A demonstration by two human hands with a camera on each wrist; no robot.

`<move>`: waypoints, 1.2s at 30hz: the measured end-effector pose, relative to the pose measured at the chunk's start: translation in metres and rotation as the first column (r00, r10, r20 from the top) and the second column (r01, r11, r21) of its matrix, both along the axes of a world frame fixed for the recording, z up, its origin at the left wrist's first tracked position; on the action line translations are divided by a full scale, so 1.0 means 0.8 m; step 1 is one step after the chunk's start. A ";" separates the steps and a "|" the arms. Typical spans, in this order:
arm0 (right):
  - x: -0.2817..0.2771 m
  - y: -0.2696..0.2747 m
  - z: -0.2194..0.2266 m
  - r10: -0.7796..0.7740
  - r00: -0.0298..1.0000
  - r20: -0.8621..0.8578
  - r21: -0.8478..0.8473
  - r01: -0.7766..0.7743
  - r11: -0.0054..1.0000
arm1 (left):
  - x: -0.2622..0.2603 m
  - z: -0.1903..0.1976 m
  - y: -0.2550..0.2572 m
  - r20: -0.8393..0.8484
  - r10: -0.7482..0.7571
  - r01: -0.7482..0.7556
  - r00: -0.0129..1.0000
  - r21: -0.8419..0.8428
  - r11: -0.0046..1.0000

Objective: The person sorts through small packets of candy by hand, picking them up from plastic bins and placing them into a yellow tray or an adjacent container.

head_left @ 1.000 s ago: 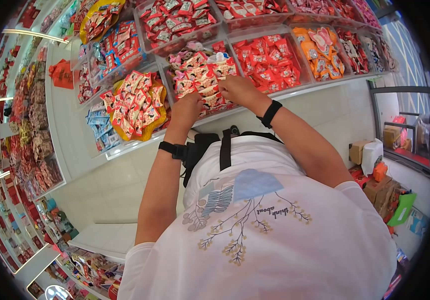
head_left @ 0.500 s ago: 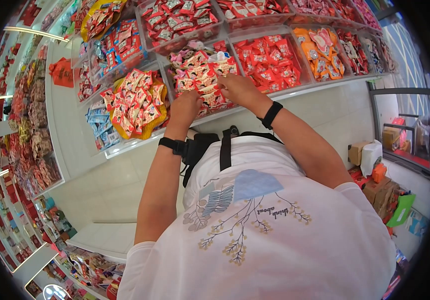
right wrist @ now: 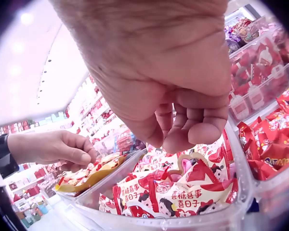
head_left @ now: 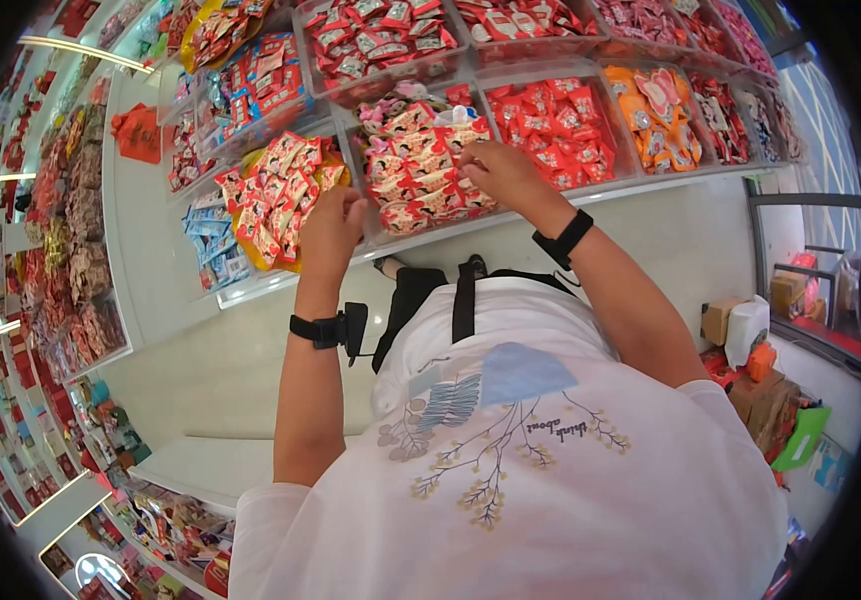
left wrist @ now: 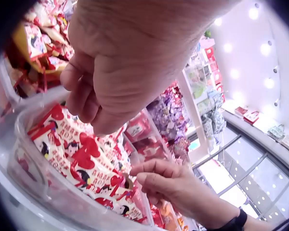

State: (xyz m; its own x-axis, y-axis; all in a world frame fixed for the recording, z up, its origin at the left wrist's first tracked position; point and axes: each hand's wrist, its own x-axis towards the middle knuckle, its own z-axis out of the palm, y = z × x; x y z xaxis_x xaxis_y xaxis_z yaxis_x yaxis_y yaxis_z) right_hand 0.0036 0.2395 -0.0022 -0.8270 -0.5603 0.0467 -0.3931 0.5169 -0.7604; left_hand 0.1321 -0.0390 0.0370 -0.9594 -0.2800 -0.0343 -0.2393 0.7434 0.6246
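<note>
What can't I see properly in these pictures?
Bottom of the clear bin: right wrist view, under cream-and-red packets.
Whatever's behind the left hand: left wrist view, hand blocks it.
Far red packets: head view, cut off by top edge.
Any writing on orange packets: head view, too small.

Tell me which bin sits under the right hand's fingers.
The bin of cream-and-red packets, directly left of the bright red packets. The right hand has its fingers over this bin alone.

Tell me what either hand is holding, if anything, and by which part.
Neither the left hand nor right hand visibly holds anything; both are loosely curled.
</note>
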 end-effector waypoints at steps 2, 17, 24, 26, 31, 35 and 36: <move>-0.002 0.001 0.019 -0.028 0.988 0.154 -0.036 0.034 0.999 | 0.017 -0.010 -0.049 -0.121 0.079 -0.089 0.990 -0.087 0.992; -0.006 0.003 0.006 -0.047 0.897 0.439 -0.180 0.139 0.974 | 0.086 -0.026 -0.113 0.020 0.217 -0.188 0.976 -0.433 0.882; -0.007 0.015 -0.001 -0.056 0.903 0.426 -0.179 0.145 0.973 | 0.085 -0.044 -0.110 0.072 0.212 -0.134 0.975 -0.575 0.807; -0.009 0.017 -0.003 -0.052 0.900 0.433 -0.176 0.141 0.974 | 0.085 -0.048 -0.111 0.059 0.213 -0.145 0.975 -0.558 0.817; -0.008 0.017 0.000 -0.025 0.905 0.424 -0.201 0.121 0.972 | 0.080 -0.037 -0.102 -0.009 0.149 -0.125 0.989 -0.598 0.792; -0.010 0.015 0.003 0.003 0.906 0.423 -0.212 0.096 0.973 | 0.078 -0.060 -0.117 0.000 0.123 -0.095 0.992 -0.633 0.768; -0.010 0.016 0.004 0.002 0.894 0.449 -0.215 0.106 0.971 | 0.076 -0.063 -0.118 0.006 0.138 -0.101 0.990 -0.653 0.750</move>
